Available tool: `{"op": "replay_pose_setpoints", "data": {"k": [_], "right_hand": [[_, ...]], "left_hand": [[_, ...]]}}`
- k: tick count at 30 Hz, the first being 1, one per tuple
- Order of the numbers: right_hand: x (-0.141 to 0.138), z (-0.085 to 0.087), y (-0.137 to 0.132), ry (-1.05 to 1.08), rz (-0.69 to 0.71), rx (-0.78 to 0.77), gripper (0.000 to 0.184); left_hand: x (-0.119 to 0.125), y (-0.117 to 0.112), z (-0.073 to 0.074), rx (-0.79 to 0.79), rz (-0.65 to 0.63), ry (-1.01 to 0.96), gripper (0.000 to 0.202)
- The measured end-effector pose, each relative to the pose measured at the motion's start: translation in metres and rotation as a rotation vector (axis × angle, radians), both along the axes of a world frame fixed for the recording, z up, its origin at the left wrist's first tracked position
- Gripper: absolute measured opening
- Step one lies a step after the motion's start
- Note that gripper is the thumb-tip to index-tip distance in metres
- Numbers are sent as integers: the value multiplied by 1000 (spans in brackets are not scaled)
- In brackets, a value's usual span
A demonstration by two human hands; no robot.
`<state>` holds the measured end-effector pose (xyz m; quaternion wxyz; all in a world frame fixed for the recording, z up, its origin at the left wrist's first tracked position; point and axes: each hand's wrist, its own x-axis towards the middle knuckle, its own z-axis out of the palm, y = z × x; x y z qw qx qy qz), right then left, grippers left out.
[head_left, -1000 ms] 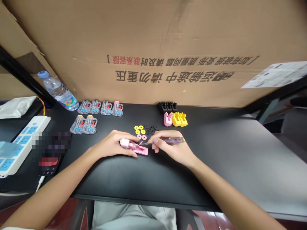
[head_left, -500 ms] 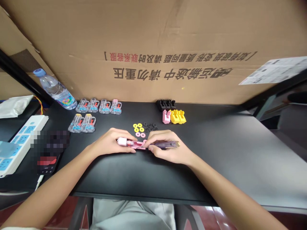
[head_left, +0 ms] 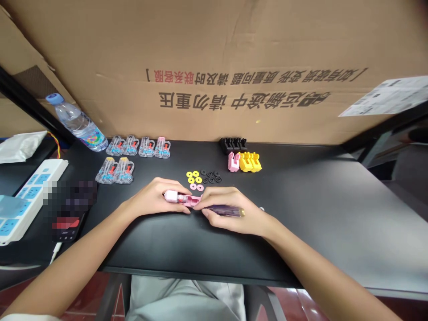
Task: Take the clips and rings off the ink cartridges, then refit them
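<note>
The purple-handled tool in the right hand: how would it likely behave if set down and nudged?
The purple-handled tool looks slim and rod-like, so it may roll. Held straight in the right hand, without sag, it is probably stiff. Its thinness suggests little weight.

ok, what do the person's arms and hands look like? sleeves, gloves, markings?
Ungloved left hand, ungloved right hand; no ring or watch visible. Left forearm bare down to a white sleeve edge at frame bottom; right forearm bare, no sleeve in view. No markings seen.
</note>
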<state>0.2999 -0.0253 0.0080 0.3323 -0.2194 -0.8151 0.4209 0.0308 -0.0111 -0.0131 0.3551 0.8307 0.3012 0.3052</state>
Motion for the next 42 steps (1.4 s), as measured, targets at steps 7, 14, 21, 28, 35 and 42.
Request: {"op": "replay_pose_setpoints", "data": {"k": [7,14,21,28,35,42], "right_hand": [[-2,-2,0,48,-44,50,23],[-3,-5,-1,29,-65,43,18],[-4,0,-5,-17,-63,48,20],[-12,-4,-11,-38,-174,-1,42],[-15,-6,-11,-14,-286,-88,55],[-7,-2,-6,-50,-325,-85,58]], "left_hand": [[-1,0,1,3,-18,7,37],[0,-1,0,14,-3,8,34],[1,-1,2,40,-8,12,33],[3,-3,2,48,-7,32,34],[2,-4,1,60,8,44,34],[-1,0,0,20,-6,25,43]]}}
